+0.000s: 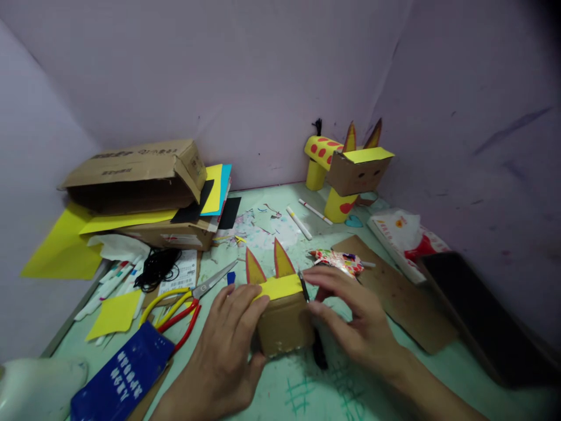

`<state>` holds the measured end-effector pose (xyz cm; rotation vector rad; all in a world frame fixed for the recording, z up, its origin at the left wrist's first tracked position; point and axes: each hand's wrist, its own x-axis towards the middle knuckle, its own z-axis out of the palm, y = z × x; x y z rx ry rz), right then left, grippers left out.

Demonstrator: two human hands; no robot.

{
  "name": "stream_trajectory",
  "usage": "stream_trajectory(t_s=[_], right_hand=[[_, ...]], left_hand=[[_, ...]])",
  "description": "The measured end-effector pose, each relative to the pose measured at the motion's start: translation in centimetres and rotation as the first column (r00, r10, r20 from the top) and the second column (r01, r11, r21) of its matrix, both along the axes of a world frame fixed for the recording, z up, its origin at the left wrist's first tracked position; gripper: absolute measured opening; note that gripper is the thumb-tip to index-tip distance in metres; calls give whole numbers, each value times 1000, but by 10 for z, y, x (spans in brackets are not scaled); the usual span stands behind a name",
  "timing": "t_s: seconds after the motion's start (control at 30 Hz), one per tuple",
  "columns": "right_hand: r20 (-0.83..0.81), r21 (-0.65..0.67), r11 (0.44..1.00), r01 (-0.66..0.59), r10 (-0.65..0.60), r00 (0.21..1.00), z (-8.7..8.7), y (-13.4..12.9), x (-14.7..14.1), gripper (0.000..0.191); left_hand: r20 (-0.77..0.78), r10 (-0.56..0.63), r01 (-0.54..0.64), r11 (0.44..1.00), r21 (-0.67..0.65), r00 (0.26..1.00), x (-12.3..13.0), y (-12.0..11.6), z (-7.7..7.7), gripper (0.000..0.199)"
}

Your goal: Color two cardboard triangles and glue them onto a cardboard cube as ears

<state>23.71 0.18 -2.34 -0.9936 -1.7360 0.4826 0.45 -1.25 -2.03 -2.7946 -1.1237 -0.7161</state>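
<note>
A small cardboard box (286, 327) with a yellow paper strip (280, 287) along its top edge stands in front of me. Two pointed yellow ears (283, 260) with reddish-brown borders rise behind the strip. My left hand (234, 336) grips the box from its left side, fingers over the top and thumb low near the front corner. At the right side my right hand (346, 313) is curved, with thumb and index finger apart close to the box edge. A slim dark pen-like tool (305, 290) runs between that hand and the box; its exact kind is unclear.
A finished-looking cardboard animal (362, 172) stands at the back right. Left are scissors (213, 280), black yarn (160, 268), a blue packet (123, 374), markers (103, 292) and a larger box (131, 175). Flat cardboard (398, 298) and a dark slab (482, 316) lie right.
</note>
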Motion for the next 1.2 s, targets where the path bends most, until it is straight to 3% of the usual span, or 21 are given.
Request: stream_trajectory(t_s=[0.07, 0.13, 0.23, 0.33, 0.4, 0.47, 0.63, 0.83, 1.0, 1.2], right_hand=[[1, -92, 983, 158, -158, 987, 1, 1, 9, 12], [102, -267, 936, 231, -211, 972, -1, 2, 17, 13], [326, -429, 895, 123, 27, 945, -6, 3, 18, 10], [586, -396, 918, 34, 224, 779, -11, 5, 11, 29], [714, -358, 933, 38, 247, 656, -11, 7, 6, 34], [770, -333, 942, 46, 244, 590, -11, 11, 4, 28], [808, -279, 960, -10, 240, 539, -9, 19, 7, 16], [814, -244, 966, -90, 254, 522, -6, 22, 14, 16], [822, -213, 968, -133, 251, 511, -5, 22, 18, 10], [835, -178, 970, -163, 237, 497, -3, 21, 18, 11]], left_hand=[[49, 35, -36, 999, 27, 998, -1, 4, 2, 70], [85, 76, -79, 996, 42, 994, -4, 7, 3, 69], [112, 121, -123, 992, 7, 986, -10, 8, 1, 71], [149, 165, -151, 983, -106, 975, -12, 4, -4, 75], [155, 189, -164, 974, -159, 970, -11, 3, -7, 75], [161, 202, -173, 969, -178, 966, -9, 4, -10, 74], [224, 195, -157, 971, -179, 955, -9, 10, -19, 76], [184, 231, -192, 959, -207, 955, -18, 16, -22, 76], [203, 356, -284, 906, -315, 912, -25, 17, -19, 81], [272, 382, -239, 866, -440, 883, -32, 18, -22, 89]])
